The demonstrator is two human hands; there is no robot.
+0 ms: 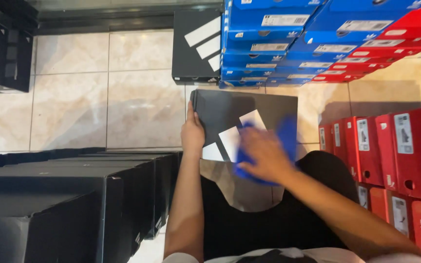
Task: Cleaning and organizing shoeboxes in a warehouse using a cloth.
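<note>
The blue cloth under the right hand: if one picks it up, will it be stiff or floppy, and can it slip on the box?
The blue cloth is probably floppy: it bunches under the right hand. It looks thin, so likely light. It may slide easily on the smooth lid of the black shoebox, which the left hand grips at its edge.

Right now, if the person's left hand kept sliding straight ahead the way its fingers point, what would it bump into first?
The left hand grips the near-left edge of the black box and points up the picture. Past that box, another black box stands on the tiled floor; it would probably come first, though depth is unclear.
</note>
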